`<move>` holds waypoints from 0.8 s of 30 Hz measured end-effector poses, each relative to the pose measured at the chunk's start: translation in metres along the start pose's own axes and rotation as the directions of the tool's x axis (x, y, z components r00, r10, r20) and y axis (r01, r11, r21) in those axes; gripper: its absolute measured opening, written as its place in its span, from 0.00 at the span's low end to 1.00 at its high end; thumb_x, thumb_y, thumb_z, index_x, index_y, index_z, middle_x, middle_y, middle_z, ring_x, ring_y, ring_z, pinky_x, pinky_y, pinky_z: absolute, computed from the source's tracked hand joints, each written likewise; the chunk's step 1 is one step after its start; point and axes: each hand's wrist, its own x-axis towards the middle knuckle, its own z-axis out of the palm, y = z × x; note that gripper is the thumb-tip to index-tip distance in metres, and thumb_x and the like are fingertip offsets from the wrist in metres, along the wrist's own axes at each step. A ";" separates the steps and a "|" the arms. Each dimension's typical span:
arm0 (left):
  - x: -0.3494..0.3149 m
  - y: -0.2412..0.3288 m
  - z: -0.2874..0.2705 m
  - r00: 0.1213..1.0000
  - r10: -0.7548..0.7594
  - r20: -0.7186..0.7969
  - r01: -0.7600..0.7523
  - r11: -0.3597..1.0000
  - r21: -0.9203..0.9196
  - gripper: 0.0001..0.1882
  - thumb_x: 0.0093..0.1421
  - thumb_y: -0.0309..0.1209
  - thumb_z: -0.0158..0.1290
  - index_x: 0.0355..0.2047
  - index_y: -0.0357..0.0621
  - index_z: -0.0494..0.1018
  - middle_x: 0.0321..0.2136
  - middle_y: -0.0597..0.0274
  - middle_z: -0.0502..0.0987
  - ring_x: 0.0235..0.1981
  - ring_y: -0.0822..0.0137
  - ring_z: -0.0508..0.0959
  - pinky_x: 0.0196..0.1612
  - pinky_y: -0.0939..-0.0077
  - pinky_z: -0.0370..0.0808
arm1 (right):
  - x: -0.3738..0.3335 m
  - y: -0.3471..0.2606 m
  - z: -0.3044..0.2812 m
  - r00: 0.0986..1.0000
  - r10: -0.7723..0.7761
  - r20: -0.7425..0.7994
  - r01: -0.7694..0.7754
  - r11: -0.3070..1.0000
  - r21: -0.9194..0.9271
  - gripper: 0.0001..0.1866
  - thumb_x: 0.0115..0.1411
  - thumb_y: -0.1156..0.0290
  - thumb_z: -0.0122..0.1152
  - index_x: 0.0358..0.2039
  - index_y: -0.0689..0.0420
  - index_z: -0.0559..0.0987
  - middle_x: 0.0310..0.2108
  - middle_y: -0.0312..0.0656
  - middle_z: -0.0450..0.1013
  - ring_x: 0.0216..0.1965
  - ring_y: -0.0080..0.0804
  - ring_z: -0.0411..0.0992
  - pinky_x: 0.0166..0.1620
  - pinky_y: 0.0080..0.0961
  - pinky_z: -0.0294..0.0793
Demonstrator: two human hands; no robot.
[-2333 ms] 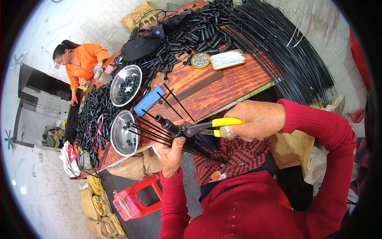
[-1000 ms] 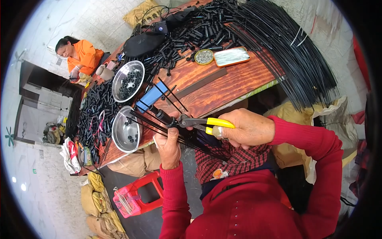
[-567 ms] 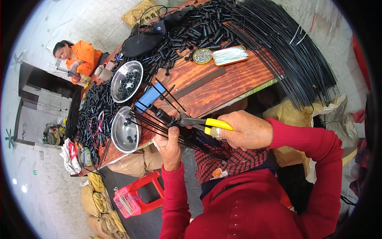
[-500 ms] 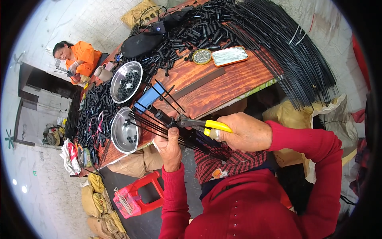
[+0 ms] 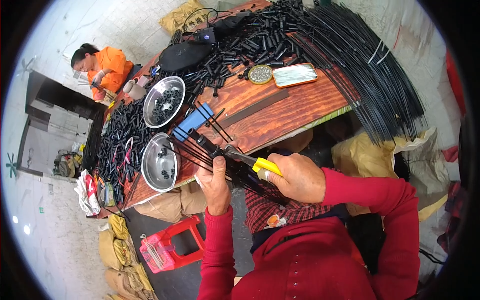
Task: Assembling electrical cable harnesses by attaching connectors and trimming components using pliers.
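The left hand (image 5: pixel 216 181) is clamped on a bundle of black rods (image 5: pixel 197 150) whose long axis points up-left. The right hand (image 5: pixel 296 176) is closed around yellow-handled pliers (image 5: pixel 250 161), with the nose meeting the bundle just beside the left grip.

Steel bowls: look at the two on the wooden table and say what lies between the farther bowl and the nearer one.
In the head view, the farther bowl and nearer bowl are separated only by bare wooden table; a blue block lies just to their right.
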 end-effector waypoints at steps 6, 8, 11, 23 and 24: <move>0.007 -0.003 0.005 0.997 -0.078 -0.026 0.076 0.994 -0.082 0.20 0.67 0.33 0.48 0.55 0.33 0.66 0.42 0.55 0.78 0.42 0.67 0.77 0.49 0.74 0.73 | 0.012 0.002 -0.024 0.901 0.164 0.402 -0.341 0.839 0.423 0.15 0.68 0.59 0.49 0.41 0.57 0.74 0.17 0.36 0.70 0.15 0.22 0.69 0.19 0.20 0.68; 0.009 -0.006 0.002 0.992 -0.089 -0.089 0.082 0.993 -0.084 0.14 0.67 0.29 0.46 0.50 0.36 0.68 0.38 0.59 0.78 0.37 0.70 0.77 0.44 0.78 0.73 | 0.013 0.004 -0.041 0.882 0.098 0.460 -0.336 0.815 0.471 0.16 0.69 0.60 0.47 0.46 0.58 0.73 0.20 0.32 0.70 0.16 0.16 0.67 0.21 0.15 0.68; 0.010 -0.005 -0.010 0.994 -0.066 -0.085 0.053 0.988 -0.146 0.11 0.68 0.32 0.45 0.46 0.38 0.66 0.37 0.54 0.78 0.33 0.67 0.79 0.37 0.73 0.77 | 0.006 0.014 -0.057 0.962 -0.049 0.267 -0.151 0.720 0.678 0.16 0.69 0.61 0.48 0.46 0.61 0.73 0.24 0.33 0.70 0.21 0.15 0.68 0.25 0.13 0.69; 0.023 -0.013 -0.014 0.994 -0.015 -0.112 -0.005 0.983 -0.182 0.22 0.66 0.43 0.51 0.48 0.37 0.65 0.33 0.57 0.74 0.32 0.67 0.76 0.36 0.73 0.75 | 0.114 0.119 -0.076 0.993 0.090 -0.074 -0.100 0.984 -0.144 0.15 0.52 0.58 0.65 0.33 0.56 0.81 0.22 0.48 0.76 0.25 0.42 0.76 0.33 0.37 0.73; 0.025 -0.016 -0.013 0.991 -0.031 -0.130 0.007 0.984 -0.176 0.22 0.65 0.44 0.52 0.48 0.38 0.64 0.32 0.57 0.73 0.30 0.67 0.74 0.35 0.73 0.74 | 0.129 0.120 -0.078 0.989 0.082 -0.125 -0.107 0.972 -0.209 0.14 0.51 0.58 0.64 0.33 0.55 0.81 0.24 0.49 0.76 0.28 0.47 0.76 0.35 0.41 0.73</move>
